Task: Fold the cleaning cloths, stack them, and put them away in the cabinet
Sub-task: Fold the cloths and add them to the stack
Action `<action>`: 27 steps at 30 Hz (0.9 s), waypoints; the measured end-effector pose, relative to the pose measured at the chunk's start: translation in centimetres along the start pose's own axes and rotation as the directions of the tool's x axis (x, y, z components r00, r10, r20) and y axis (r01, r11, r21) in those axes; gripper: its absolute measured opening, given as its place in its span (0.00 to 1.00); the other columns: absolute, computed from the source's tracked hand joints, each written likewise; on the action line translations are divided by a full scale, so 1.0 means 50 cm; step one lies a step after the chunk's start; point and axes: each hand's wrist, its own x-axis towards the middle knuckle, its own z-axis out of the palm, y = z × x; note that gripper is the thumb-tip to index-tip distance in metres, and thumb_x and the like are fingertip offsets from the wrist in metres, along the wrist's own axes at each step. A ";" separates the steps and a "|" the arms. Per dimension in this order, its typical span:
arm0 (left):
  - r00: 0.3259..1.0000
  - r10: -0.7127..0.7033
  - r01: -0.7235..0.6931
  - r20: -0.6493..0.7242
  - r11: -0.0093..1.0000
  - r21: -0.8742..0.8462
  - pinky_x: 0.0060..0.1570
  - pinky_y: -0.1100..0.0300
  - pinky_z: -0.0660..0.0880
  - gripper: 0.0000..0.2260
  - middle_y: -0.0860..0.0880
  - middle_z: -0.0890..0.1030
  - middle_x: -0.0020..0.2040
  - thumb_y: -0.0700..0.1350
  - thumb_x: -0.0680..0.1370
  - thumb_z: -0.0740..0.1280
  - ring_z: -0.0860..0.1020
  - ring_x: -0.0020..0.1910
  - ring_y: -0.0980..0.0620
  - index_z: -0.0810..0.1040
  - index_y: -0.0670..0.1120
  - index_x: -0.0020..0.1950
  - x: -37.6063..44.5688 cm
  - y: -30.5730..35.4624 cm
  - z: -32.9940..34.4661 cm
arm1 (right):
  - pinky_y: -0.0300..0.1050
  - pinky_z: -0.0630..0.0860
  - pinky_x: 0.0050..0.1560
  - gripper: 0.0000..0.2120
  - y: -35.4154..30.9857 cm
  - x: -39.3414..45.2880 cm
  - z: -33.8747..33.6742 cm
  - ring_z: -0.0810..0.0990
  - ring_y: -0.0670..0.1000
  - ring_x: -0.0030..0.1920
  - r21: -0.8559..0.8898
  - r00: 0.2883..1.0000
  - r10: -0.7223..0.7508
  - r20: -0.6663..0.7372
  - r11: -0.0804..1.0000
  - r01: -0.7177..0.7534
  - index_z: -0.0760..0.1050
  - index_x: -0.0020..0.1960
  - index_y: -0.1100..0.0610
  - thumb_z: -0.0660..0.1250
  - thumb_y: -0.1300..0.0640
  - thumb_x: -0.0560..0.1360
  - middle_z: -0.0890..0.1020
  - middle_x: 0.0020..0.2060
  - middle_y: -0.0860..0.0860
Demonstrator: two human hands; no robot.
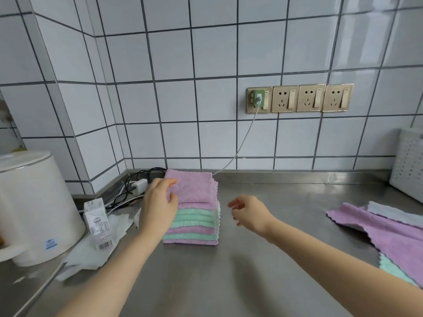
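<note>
A stack of folded purple and green cleaning cloths (194,216) stands on the steel counter (263,259) near the back wall. My left hand (159,203) rests against the stack's left side, fingers touching the top purple cloth. My right hand (248,212) hovers just right of the stack with fingers loosely curled and nothing in it. Unfolded cloths (389,234), purple, grey and green, lie spread at the counter's right edge.
A white kettle-like appliance (34,207) stands at the left, with a small carton (97,223), crumpled paper (96,250) and tangled cables (135,188) beside it. A white perforated basket (409,163) sits at the far right. Wall sockets (299,98) hold a green charger.
</note>
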 end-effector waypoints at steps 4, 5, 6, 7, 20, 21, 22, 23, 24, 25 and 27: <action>0.989 0.093 -0.079 0.113 0.989 -0.124 0.52 0.53 0.75 0.15 0.52 0.79 0.50 0.33 0.72 0.65 0.77 0.49 0.49 0.79 0.46 0.56 -0.064 0.110 0.051 | 0.37 0.73 0.48 0.13 0.076 -0.102 -0.072 0.78 0.48 0.44 -0.177 1.000 -0.012 0.027 0.984 0.016 0.78 0.56 0.54 0.60 0.61 0.74 0.80 0.45 0.49; 0.982 0.098 -0.069 0.164 0.982 -0.174 0.51 0.53 0.76 0.15 0.55 0.78 0.49 0.34 0.73 0.64 0.77 0.47 0.50 0.79 0.47 0.56 -0.088 0.141 0.071 | 0.35 0.71 0.48 0.13 0.101 -0.136 -0.101 0.78 0.48 0.45 -0.241 1.000 -0.015 0.011 0.970 0.017 0.78 0.56 0.54 0.60 0.60 0.75 0.80 0.45 0.48; 0.969 0.101 -0.053 0.224 0.976 -0.213 0.50 0.54 0.76 0.16 0.57 0.77 0.48 0.35 0.73 0.64 0.77 0.46 0.52 0.78 0.49 0.57 -0.112 0.169 0.091 | 0.34 0.70 0.47 0.13 0.127 -0.166 -0.131 0.79 0.48 0.47 -0.305 1.000 -0.023 -0.009 0.952 0.019 0.78 0.56 0.54 0.60 0.60 0.75 0.80 0.44 0.48; 0.954 0.119 -0.055 0.274 0.972 -0.230 0.51 0.58 0.74 0.16 0.57 0.77 0.47 0.35 0.73 0.64 0.76 0.46 0.54 0.78 0.50 0.57 -0.135 0.190 0.108 | 0.34 0.70 0.48 0.13 0.151 -0.192 -0.156 0.80 0.49 0.49 -0.363 0.999 -0.033 -0.029 0.931 0.020 0.78 0.57 0.54 0.60 0.60 0.75 0.80 0.44 0.48; 0.688 0.376 -0.161 0.621 0.913 -0.374 0.58 0.59 0.71 0.11 0.49 0.80 0.54 0.41 0.76 0.63 0.76 0.55 0.51 0.79 0.46 0.56 -0.348 0.551 0.354 | 0.43 0.75 0.26 0.11 0.474 -0.447 -0.412 0.80 0.56 0.33 -0.762 0.971 -0.105 -0.213 0.640 -0.099 0.77 0.36 0.54 0.77 0.55 0.60 0.75 0.33 0.50; 0.678 0.378 -0.159 0.631 0.913 -0.376 0.59 0.58 0.72 0.11 0.49 0.80 0.55 0.40 0.76 0.63 0.76 0.56 0.50 0.79 0.46 0.56 -0.355 0.572 0.363 | 0.42 0.74 0.25 0.14 0.479 -0.446 -0.410 0.79 0.55 0.32 -0.771 0.970 -0.118 -0.214 0.629 -0.094 0.76 0.35 0.54 0.80 0.57 0.57 0.75 0.32 0.50; 0.669 0.383 -0.159 0.636 0.911 -0.381 0.58 0.57 0.72 0.11 0.48 0.80 0.55 0.40 0.76 0.62 0.76 0.56 0.49 0.79 0.46 0.56 -0.361 0.590 0.370 | 0.42 0.73 0.24 0.16 0.480 -0.443 -0.408 0.79 0.55 0.32 -0.781 0.966 -0.139 -0.219 0.618 -0.088 0.75 0.35 0.54 0.81 0.57 0.56 0.75 0.31 0.50; 0.664 0.384 -0.158 0.641 0.910 -0.382 0.58 0.57 0.72 0.12 0.47 0.80 0.55 0.39 0.75 0.62 0.76 0.55 0.48 0.79 0.45 0.56 -0.365 0.607 0.379 | 0.42 0.72 0.23 0.17 0.472 -0.441 -0.408 0.79 0.55 0.31 -0.787 0.964 -0.150 -0.218 0.611 -0.083 0.74 0.34 0.54 0.82 0.57 0.55 0.74 0.31 0.50; 0.659 0.388 -0.164 0.644 0.910 -0.381 0.57 0.59 0.72 0.12 0.46 0.80 0.54 0.38 0.75 0.61 0.76 0.55 0.48 0.79 0.44 0.56 -0.370 0.621 0.386 | 0.42 0.71 0.22 0.18 0.471 -0.438 -0.409 0.78 0.55 0.30 -0.786 0.965 -0.146 -0.218 0.612 -0.085 0.74 0.33 0.54 0.82 0.55 0.55 0.74 0.30 0.50; 0.655 0.389 -0.164 0.648 0.910 -0.380 0.57 0.60 0.71 0.12 0.45 0.80 0.54 0.37 0.75 0.61 0.76 0.55 0.47 0.79 0.43 0.55 -0.373 0.629 0.392 | 0.42 0.70 0.22 0.19 0.473 -0.431 -0.410 0.78 0.55 0.29 -0.786 0.964 -0.145 -0.222 0.612 -0.088 0.73 0.32 0.54 0.83 0.54 0.54 0.74 0.29 0.50; 0.645 0.399 -0.170 0.652 0.906 -0.386 0.56 0.61 0.70 0.12 0.44 0.80 0.54 0.36 0.75 0.60 0.76 0.55 0.46 0.79 0.42 0.55 -0.376 0.636 0.402 | 0.41 0.65 0.21 0.19 0.473 -0.420 -0.417 0.78 0.54 0.29 -0.797 0.959 -0.166 -0.231 0.598 -0.088 0.73 0.33 0.53 0.82 0.52 0.55 0.74 0.28 0.49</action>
